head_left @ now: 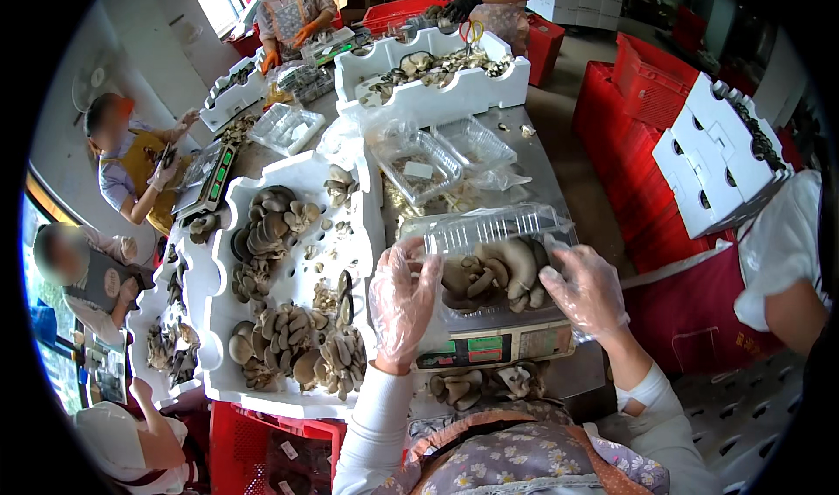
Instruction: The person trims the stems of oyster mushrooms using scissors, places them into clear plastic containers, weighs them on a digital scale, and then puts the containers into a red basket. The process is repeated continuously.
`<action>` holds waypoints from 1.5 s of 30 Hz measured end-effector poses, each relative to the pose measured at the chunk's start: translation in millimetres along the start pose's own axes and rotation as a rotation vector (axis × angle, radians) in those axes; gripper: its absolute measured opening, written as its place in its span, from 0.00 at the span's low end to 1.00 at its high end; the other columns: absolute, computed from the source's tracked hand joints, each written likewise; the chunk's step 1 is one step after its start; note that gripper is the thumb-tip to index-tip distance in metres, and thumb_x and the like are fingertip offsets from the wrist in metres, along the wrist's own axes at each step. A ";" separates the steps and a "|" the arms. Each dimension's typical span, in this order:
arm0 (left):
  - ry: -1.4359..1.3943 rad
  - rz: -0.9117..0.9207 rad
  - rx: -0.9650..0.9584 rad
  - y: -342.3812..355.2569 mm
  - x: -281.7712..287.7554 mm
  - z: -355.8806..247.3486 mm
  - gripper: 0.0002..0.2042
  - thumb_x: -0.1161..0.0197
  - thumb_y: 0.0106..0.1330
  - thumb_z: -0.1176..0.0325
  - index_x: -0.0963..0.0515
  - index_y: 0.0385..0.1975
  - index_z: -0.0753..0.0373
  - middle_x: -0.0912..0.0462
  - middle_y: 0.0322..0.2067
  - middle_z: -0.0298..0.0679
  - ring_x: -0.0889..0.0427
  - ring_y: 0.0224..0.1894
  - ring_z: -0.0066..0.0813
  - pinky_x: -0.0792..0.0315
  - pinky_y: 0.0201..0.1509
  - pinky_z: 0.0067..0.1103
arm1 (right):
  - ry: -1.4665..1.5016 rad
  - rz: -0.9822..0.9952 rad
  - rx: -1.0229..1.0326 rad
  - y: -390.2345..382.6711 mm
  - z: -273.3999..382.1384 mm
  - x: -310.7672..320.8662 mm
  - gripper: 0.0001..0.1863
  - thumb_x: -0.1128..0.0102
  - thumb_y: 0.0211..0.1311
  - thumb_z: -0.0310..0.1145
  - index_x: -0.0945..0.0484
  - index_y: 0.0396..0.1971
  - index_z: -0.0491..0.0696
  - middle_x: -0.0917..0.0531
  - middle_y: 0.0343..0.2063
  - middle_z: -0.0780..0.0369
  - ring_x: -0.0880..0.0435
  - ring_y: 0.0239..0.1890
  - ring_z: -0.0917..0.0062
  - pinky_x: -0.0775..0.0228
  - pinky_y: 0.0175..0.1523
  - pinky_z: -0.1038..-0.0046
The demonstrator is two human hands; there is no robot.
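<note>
A clear plastic clamshell [494, 220] with its lid raised sits on a digital scale [472, 348], full of grey oyster mushrooms [502, 272]. My left hand [402, 294], in a clear plastic glove, grips the clamshell's left side near the lid. My right hand [581, 290], also gloved, holds the right side, thumb against the mushrooms. A large white foam crate [218, 303] of mushroom clusters stands left of the scale. Two other plastic containers [415, 167] lie beyond the clamshell on the steel table [546, 180]. More mushrooms [459, 390] lie in front of the scale.
Co-workers [131, 163] stand along the left and far sides among foam crates [433, 93] and scales. At right are stacked red crates [603, 137], a tilted white foam box [699, 180] and a person's arm [782, 294] close beside me. A red crate [227, 443] is below the left foam crate.
</note>
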State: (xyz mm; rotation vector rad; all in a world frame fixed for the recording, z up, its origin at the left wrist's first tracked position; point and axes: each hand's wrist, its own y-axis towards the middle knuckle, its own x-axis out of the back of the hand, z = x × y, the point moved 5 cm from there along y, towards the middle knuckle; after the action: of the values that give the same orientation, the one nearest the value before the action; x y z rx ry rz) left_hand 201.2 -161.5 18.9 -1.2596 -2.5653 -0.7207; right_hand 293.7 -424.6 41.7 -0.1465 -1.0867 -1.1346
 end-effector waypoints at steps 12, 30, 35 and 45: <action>-0.369 0.113 0.108 -35.9 -15.6 2.4 0.45 0.31 0.66 0.71 0.56 0.76 0.68 0.26 0.59 0.58 0.25 0.61 0.39 0.29 0.64 0.31 | 0.043 0.298 -0.246 33.0 35.4 -38.5 0.40 0.25 0.54 0.52 0.27 0.59 0.40 0.16 0.46 0.44 0.16 0.48 0.51 0.24 0.51 0.56; 0.242 0.316 -0.480 -31.3 -22.3 -27.0 0.31 0.29 0.46 0.79 0.26 0.55 0.57 0.24 0.55 0.42 0.26 0.61 0.49 0.38 0.69 0.51 | 0.078 -0.013 -0.168 36.2 32.7 -49.2 0.34 0.27 0.53 0.33 0.28 0.60 0.41 0.18 0.51 0.44 0.18 0.54 0.50 0.25 0.58 0.60; 0.276 0.244 -0.525 -36.9 -24.3 -31.8 0.23 0.33 0.50 0.80 0.24 0.49 0.59 0.23 0.51 0.42 0.25 0.59 0.47 0.37 0.68 0.50 | -0.113 -0.116 0.173 36.0 80.1 -41.4 0.41 0.28 0.48 0.26 0.33 0.66 0.48 0.21 0.45 0.53 0.21 0.50 0.54 0.24 0.52 0.59; 0.287 0.123 -0.433 -30.4 -21.3 -25.2 0.33 0.32 0.42 0.84 0.23 0.55 0.55 0.26 0.57 0.48 0.28 0.63 0.57 0.35 0.69 0.46 | -0.046 -0.019 0.201 12.9 54.2 -54.8 0.41 0.27 0.46 0.26 0.33 0.64 0.48 0.24 0.54 0.51 0.26 0.59 0.52 0.32 0.63 0.55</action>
State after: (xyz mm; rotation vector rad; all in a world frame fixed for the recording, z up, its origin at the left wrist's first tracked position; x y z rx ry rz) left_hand 189.6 -204.6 22.3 -1.2976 -2.1486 -1.3705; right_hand 270.1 -350.6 33.3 -0.0039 -1.2381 -1.0367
